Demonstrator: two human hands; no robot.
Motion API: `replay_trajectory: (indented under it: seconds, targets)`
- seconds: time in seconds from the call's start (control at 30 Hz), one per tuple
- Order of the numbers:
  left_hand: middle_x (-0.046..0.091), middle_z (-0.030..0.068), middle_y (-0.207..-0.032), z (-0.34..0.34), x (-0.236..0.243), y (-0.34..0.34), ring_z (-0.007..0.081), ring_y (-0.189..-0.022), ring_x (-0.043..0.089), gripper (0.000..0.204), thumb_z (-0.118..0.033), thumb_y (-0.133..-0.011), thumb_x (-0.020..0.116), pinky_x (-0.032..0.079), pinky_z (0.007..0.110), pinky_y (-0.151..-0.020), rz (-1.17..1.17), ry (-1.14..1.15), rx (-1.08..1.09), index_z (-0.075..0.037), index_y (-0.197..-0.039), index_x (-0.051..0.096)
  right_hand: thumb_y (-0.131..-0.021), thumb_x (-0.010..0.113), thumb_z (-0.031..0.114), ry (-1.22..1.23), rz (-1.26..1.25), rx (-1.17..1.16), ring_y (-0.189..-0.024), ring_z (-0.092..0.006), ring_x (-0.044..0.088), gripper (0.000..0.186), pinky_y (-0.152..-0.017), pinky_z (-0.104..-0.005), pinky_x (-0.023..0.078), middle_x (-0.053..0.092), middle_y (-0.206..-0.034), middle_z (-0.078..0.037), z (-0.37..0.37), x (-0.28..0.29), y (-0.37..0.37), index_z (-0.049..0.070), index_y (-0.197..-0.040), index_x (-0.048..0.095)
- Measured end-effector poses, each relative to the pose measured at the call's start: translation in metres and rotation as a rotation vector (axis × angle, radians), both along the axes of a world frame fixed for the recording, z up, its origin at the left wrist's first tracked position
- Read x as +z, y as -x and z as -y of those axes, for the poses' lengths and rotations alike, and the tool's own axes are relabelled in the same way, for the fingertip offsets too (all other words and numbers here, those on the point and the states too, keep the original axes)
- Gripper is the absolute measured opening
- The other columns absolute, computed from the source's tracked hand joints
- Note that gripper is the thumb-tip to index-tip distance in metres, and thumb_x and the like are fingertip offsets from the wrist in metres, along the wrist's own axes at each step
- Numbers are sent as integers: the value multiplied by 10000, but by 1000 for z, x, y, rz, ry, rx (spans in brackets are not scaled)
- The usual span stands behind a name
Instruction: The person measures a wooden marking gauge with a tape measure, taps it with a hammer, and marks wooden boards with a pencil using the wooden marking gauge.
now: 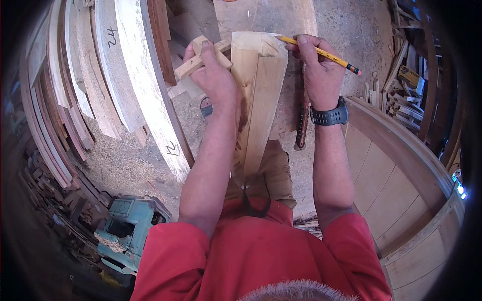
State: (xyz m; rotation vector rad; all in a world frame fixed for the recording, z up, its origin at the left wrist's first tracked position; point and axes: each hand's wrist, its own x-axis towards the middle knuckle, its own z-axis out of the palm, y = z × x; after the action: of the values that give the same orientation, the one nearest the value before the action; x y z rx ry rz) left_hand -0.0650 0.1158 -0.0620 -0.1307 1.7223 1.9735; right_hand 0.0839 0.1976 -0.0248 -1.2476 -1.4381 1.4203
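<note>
At frame centre, over a sawdust-strewn workshop floor (125,160), I see a pale, grainy wooden board (256,100).
My left hand (213,72) clamps a small wooden block (201,60) against it; right hand (319,70) fingers pinch a yellow pencil (321,52).

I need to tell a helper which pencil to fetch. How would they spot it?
Find the pale upright wooden plank in front of the person. At its top right corner, the right hand holds a yellow pencil. It is the only slim yellow stick, with a dark and orange end.

Plank's (258,100) lower end hidden by forearm
</note>
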Motion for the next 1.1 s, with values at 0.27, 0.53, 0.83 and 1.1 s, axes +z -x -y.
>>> replay_trajectory:
  seconds: [0.27, 0.53, 0.83, 1.1]
  targets:
    - [660, 129, -1106, -1, -8, 0, 173, -986, 647, 339, -134, -1017, 591, 539, 306, -877, -34, -72, 7, 3, -1317, 512, -991, 692, 185, -63, 82, 15, -797, -93, 697, 198, -757, -259, 551, 777, -851, -64, -1, 0, 2, -4, -1008, 749]
    - [652, 121, -1103, -1, -8, 0, 173, -988, 637, 340, -133, -1005, 594, 534, 308, -882, -29, -68, 6, 9, -1305, 524, -980, 685, 159, -142, 190, 60, -732, -93, 681, 174, -699, -258, 536, 763, -804, -60, 3, 14, 4, -3, -940, 734]
    - [655, 121, -1106, -1, -10, 1, 173, -989, 637, 335, -137, -1007, 592, 531, 309, -887, -37, -46, 4, 8, -1304, 534, -983, 684, 152, -63, 62, -21, -747, -88, 678, 173, -705, -255, 533, 762, -813, -66, 6, 15, 6, -10, -952, 738]
    - [665, 123, -1101, -1, -11, 1, 179, -995, 647, 340, -150, -1020, 583, 533, 310, -891, -25, -56, -6, 8, -1316, 527, -986, 680, 164, -75, 171, 29, -756, -94, 687, 184, -720, -257, 542, 770, -829, -66, 2, 13, 7, -7, -980, 747]
